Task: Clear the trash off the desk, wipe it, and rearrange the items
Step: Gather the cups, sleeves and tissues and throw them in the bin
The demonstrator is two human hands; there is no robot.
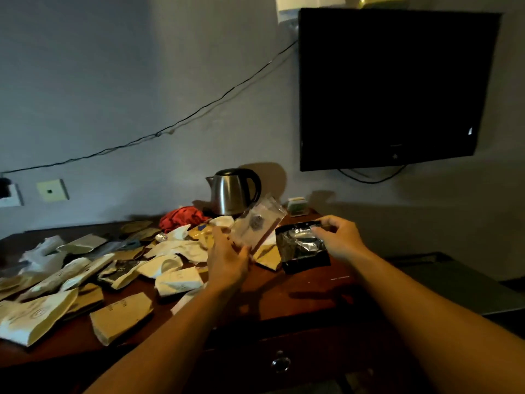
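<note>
1. A black television is hanging on the wall, its screen dark, with a cable running slantwise across the wall to its left.
2. The wooden desk is stretching below it, and a round drawer knob is showing on its front.
3. A spread of trash is lying over the left half of the desk: flattened white paper cups, brown card sleeves and crumpled wrappers, many overlapping.
4. A steel kettle is standing at the back of the desk against the wall, upright, with a bunched red cloth lying just beside it on the left.
5. A small box is sitting near the wall to the kettle's right; its contents are too small to make out.
6. The left hand is holding a clear plastic bag up above the desk, fingers curled around its lower edge, the bag tilting toward the kettle.
7. The right hand is pinching the top edge of a black and silver foil packet, which is hanging just beside the clear bag, its lower end close to the desk; whether it is touching the wood I cannot tell.
</note>
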